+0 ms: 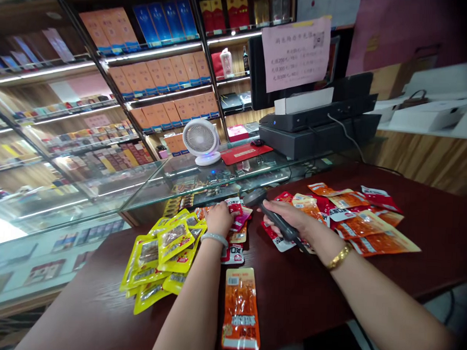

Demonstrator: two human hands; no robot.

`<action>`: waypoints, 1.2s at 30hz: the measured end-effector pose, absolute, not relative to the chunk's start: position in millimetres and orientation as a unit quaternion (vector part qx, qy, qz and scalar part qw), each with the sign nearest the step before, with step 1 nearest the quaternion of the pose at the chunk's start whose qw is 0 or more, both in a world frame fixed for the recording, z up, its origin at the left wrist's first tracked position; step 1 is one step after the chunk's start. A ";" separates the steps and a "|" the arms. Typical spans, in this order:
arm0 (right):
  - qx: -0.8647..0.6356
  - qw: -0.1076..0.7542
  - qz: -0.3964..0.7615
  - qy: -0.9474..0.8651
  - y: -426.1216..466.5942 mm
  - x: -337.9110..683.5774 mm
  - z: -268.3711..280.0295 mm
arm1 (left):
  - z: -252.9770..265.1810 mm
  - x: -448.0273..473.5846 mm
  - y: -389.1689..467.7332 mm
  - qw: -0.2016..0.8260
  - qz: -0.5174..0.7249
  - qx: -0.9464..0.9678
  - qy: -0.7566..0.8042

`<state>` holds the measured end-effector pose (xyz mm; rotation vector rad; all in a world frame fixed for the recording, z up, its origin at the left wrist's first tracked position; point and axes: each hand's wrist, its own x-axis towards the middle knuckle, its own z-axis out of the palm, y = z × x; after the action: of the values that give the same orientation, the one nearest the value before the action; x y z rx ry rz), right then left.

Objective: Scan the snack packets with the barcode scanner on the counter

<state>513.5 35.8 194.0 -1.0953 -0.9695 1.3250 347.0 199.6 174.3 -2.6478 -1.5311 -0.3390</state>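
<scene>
My right hand (287, 216) is closed around a dark grey handheld barcode scanner (278, 222), its head pointing to the left over the table. My left hand (219, 220) reaches onto a small pile of red, white and purple snack packets (238, 236). Its fingers curl over a packet at the top of that pile, and the fingertips are partly hidden. Just left of this hand lies a heap of yellow snack packets (173, 239) with clear windows. Nearer to me, a single orange snack packet (242, 308) lies flat, its barcode facing up.
More orange and red packets (369, 231) are spread on the right of the dark red table (298, 300). Behind stand a glass display counter (141, 187), a white fan (202, 140), a black cash register machine (315, 132) and a monitor with a pink notice (297, 57). Shelves hold boxed goods.
</scene>
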 end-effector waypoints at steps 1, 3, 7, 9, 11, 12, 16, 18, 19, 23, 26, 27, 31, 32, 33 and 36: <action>-0.470 0.545 0.560 -0.411 34.9 512.4 195.6 | 174.4 346.8 201.2 0.028 -0.107 -0.863 -0.492; -0.483 0.534 0.562 -0.408 33.6 510.3 199.1 | 174.7 346.2 205.0 0.010 -0.092 -0.868 -0.487; -0.492 0.529 0.564 -0.400 34.2 508.3 200.9 | 172.5 345.1 213.5 -0.046 -0.066 -0.870 -0.486; -0.493 0.529 0.567 -0.395 35.1 508.6 198.3 | 168.9 344.3 217.6 -0.079 -0.085 -0.866 -0.486; -0.493 0.534 0.566 -0.390 35.8 509.4 194.7 | 164.8 343.3 221.1 -0.121 -0.127 -0.853 -0.492; -0.491 0.537 0.564 -0.389 36.0 509.9 193.0 | 163.4 342.9 222.4 -0.141 -0.155 -0.843 -0.496; -0.484 0.543 0.561 -0.396 36.6 511.4 189.1 | 166.2 342.7 222.7 -0.195 -0.276 -0.786 -0.517; -0.477 0.544 0.566 -0.394 36.8 511.8 189.5 | 171.3 344.0 220.0 -0.222 -0.314 -0.763 -0.519; -0.473 0.545 0.570 -0.393 36.8 512.0 190.0 | 173.7 345.2 218.3 -0.244 -0.330 -0.755 -0.511; -0.463 0.537 0.582 -0.397 35.4 511.9 192.8 | 175.2 352.2 212.7 -0.344 -0.382 -0.727 -0.455; -0.457 0.532 0.581 -0.413 34.0 511.5 193.2 | 168.5 357.5 211.0 -0.374 -0.397 -0.712 -0.443; -0.456 0.530 0.580 -0.418 33.7 511.4 192.9 | 166.1 358.7 210.8 -0.383 -0.400 -0.708 -0.438; -0.460 0.521 0.580 -0.424 33.9 511.9 190.0 | 161.0 359.3 211.9 -0.385 -0.411 -0.709 -0.424; -0.462 0.521 0.579 -0.425 34.1 512.5 189.1 | 160.8 359.0 212.3 -0.378 -0.409 -0.711 -0.428; -0.464 0.520 0.578 -0.424 34.2 513.4 188.3 | 160.8 358.9 212.3 -0.374 -0.407 -0.711 -0.434; -0.465 0.516 0.581 -0.424 33.6 517.3 187.4 | 160.4 361.4 209.8 -0.400 -0.401 -0.700 -0.436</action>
<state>517.3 33.6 187.4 -1.1177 -1.0179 1.3954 361.4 209.8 160.4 -3.0266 -1.8856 -1.7330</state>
